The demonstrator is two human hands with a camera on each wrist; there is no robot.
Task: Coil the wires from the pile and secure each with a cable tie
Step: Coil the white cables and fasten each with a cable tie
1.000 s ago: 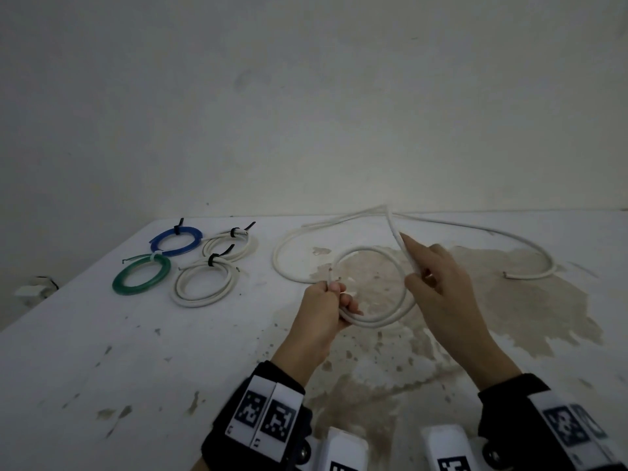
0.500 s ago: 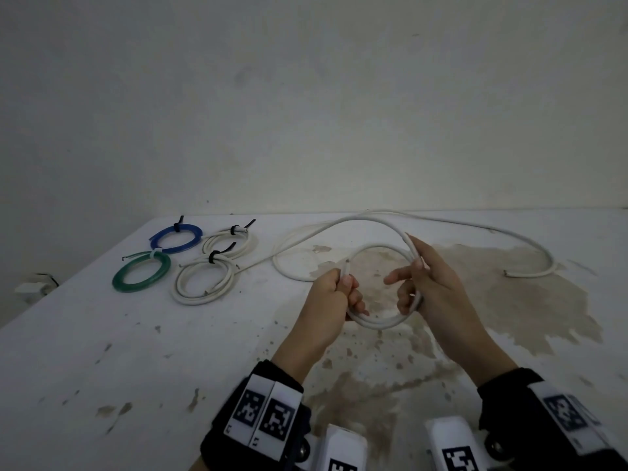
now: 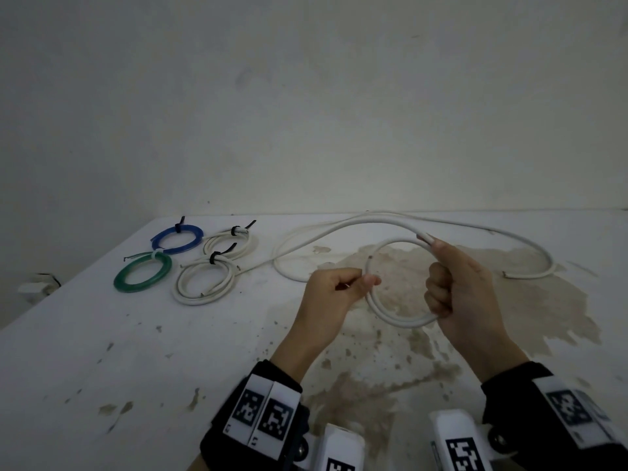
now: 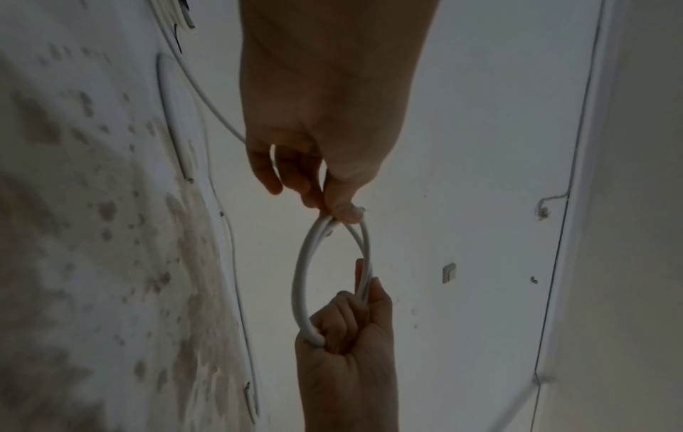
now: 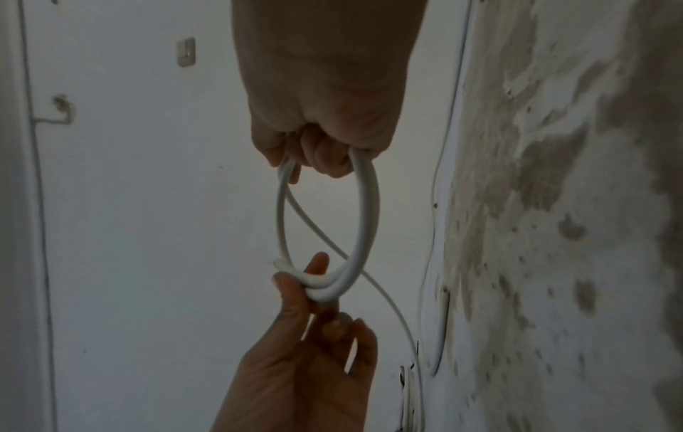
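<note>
Above the stained table (image 3: 136,351), left hand (image 3: 331,294) pinches the white wire (image 3: 390,316) loop's left side and right hand (image 3: 462,283) has fingers curled round its right. Best keep the pinch on both turns, feeding the slack beyond the loop in at matching size. Left of the loop lie four tied coils (image 3: 204,280).

white wire (image 3: 390,311): partly coiled, loop held above table, tail trailing left | loose white wire (image 3: 530,248): uncoiled, far right | four tied coils (image 3: 204,280): blue, green, two white, far left
</note>
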